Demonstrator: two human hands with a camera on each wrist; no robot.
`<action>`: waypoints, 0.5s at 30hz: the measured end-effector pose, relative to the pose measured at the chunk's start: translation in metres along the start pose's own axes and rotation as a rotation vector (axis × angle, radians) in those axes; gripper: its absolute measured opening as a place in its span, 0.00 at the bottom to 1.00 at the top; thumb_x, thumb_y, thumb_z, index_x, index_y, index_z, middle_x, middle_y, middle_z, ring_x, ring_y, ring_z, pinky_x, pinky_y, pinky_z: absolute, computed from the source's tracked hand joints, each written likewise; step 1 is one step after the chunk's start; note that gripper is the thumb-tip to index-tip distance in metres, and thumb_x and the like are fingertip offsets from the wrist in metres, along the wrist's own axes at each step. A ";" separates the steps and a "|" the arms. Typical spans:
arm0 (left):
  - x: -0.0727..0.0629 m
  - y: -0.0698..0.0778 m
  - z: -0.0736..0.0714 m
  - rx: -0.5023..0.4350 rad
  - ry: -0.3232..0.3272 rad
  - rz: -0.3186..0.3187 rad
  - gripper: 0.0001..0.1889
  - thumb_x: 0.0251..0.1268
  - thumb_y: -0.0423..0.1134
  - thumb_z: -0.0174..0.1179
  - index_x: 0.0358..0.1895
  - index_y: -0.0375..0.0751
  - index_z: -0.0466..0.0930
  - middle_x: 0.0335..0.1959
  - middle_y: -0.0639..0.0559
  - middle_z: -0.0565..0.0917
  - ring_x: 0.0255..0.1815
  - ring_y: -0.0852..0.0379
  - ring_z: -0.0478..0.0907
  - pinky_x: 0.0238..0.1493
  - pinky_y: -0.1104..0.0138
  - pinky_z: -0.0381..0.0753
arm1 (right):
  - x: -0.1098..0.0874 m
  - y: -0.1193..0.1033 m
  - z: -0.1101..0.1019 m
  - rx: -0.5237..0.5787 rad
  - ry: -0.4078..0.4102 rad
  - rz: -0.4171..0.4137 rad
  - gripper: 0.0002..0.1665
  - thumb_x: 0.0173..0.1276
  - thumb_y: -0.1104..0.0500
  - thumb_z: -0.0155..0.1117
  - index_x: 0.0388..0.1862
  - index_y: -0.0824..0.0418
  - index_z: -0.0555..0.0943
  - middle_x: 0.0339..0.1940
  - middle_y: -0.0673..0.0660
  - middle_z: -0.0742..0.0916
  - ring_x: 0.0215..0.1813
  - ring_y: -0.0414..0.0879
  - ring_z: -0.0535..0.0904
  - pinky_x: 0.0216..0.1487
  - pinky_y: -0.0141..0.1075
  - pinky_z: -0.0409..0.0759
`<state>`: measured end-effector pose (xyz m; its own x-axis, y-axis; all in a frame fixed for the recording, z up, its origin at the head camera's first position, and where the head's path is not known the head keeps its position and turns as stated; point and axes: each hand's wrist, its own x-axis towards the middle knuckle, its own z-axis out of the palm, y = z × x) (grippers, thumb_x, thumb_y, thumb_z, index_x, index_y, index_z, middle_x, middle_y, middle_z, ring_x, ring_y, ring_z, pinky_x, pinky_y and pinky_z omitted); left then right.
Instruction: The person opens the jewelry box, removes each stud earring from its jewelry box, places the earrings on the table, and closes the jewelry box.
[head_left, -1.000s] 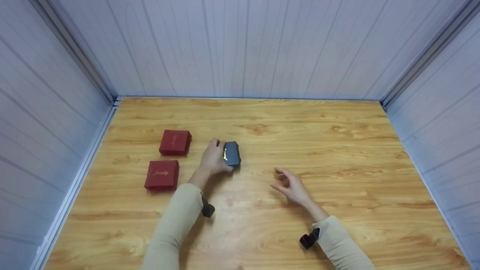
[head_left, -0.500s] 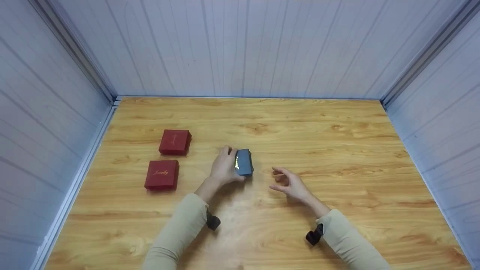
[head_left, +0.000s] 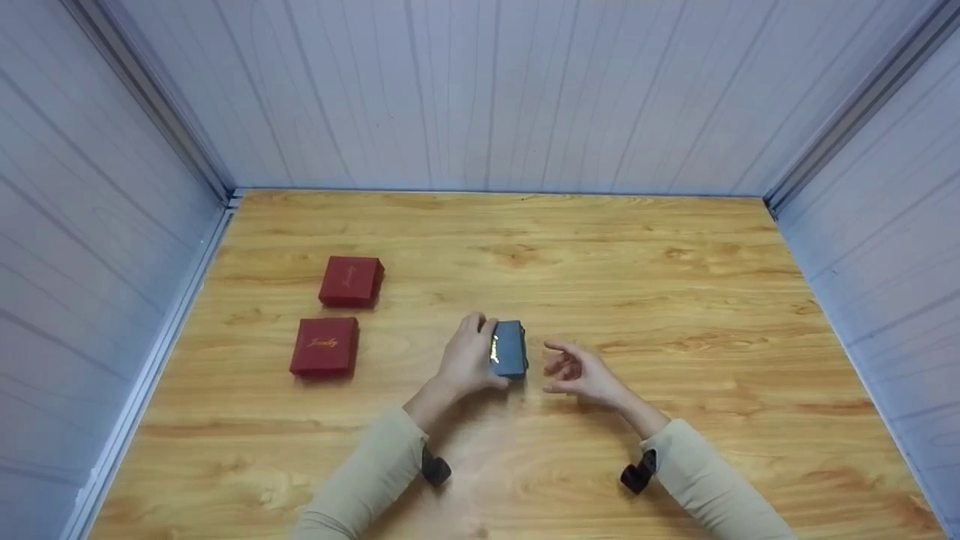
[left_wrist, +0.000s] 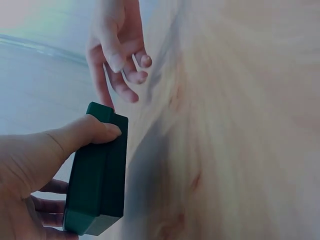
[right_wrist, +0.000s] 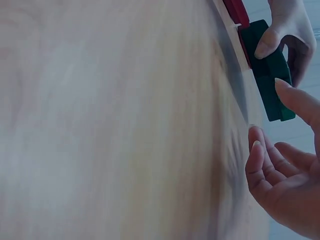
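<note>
A small dark green jewelry box point(head_left: 511, 349) with gold lettering is near the middle of the table in the head view. My left hand point(head_left: 465, 361) grips it from its left side, with the thumb on the near side and the fingers on the far side. In the left wrist view the jewelry box point(left_wrist: 97, 175) is held just off the tabletop, its shadow apart from it. To the right of the box, my right hand point(head_left: 587, 375) has loosely bent fingers facing it and holds nothing. A small gap separates that hand from the box in the head view.
Two red jewelry boxes stand on the left of the wooden table point(head_left: 637, 285): a farther red box point(head_left: 351, 281) and a nearer red box point(head_left: 324, 346). Pale panel walls point(head_left: 480, 97) enclose the table at the back and both sides.
My left hand has carried the green jewelry box to the right and nearer to me, towards my right hand. The right hand has shifted only slightly. Both red boxes stay put.
</note>
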<state>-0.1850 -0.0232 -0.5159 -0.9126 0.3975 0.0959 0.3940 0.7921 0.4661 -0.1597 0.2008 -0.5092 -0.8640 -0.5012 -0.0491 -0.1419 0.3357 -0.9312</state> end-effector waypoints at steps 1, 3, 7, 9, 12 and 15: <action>-0.001 0.002 0.001 0.001 -0.001 0.003 0.51 0.21 0.50 0.75 0.58 0.30 0.63 0.49 0.40 0.65 0.47 0.50 0.65 0.48 0.61 0.71 | -0.001 0.001 0.001 0.003 -0.011 0.004 0.39 0.50 0.71 0.66 0.59 0.79 0.60 0.38 0.75 0.78 0.34 0.59 0.76 0.38 0.39 0.76; -0.003 0.005 0.004 0.008 0.002 0.012 0.51 0.21 0.50 0.74 0.58 0.31 0.64 0.48 0.41 0.65 0.46 0.51 0.65 0.47 0.61 0.71 | -0.001 0.002 0.002 0.017 -0.030 0.005 0.39 0.50 0.71 0.66 0.59 0.80 0.59 0.38 0.75 0.77 0.34 0.58 0.76 0.37 0.38 0.76; -0.006 0.011 0.009 0.021 0.018 0.035 0.49 0.19 0.50 0.74 0.56 0.31 0.66 0.46 0.43 0.65 0.44 0.51 0.65 0.45 0.61 0.72 | -0.002 0.005 0.003 0.049 -0.052 0.014 0.41 0.49 0.72 0.66 0.60 0.79 0.58 0.38 0.76 0.77 0.33 0.58 0.76 0.33 0.35 0.76; -0.008 0.014 0.011 0.023 0.023 0.043 0.49 0.18 0.50 0.74 0.55 0.31 0.66 0.45 0.44 0.65 0.44 0.52 0.65 0.45 0.62 0.72 | -0.002 0.007 0.003 0.072 -0.061 0.021 0.42 0.48 0.73 0.66 0.60 0.79 0.57 0.38 0.77 0.77 0.33 0.58 0.76 0.31 0.33 0.75; -0.010 0.018 0.016 0.026 0.012 0.048 0.49 0.18 0.51 0.74 0.54 0.31 0.67 0.44 0.45 0.65 0.43 0.52 0.65 0.45 0.64 0.72 | -0.002 0.016 0.004 0.083 -0.079 0.026 0.43 0.48 0.74 0.66 0.61 0.77 0.56 0.37 0.76 0.77 0.32 0.56 0.76 0.29 0.30 0.74; -0.011 0.022 0.020 0.041 -0.001 0.055 0.49 0.18 0.52 0.74 0.55 0.31 0.66 0.44 0.45 0.65 0.44 0.52 0.65 0.46 0.64 0.71 | -0.002 0.024 0.005 0.075 -0.097 0.044 0.45 0.48 0.73 0.67 0.63 0.73 0.55 0.35 0.74 0.78 0.30 0.52 0.76 0.24 0.31 0.74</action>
<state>-0.1639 -0.0011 -0.5245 -0.8894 0.4413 0.1192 0.4475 0.7873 0.4241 -0.1587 0.2064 -0.5336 -0.8175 -0.5629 -0.1221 -0.0651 0.3009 -0.9514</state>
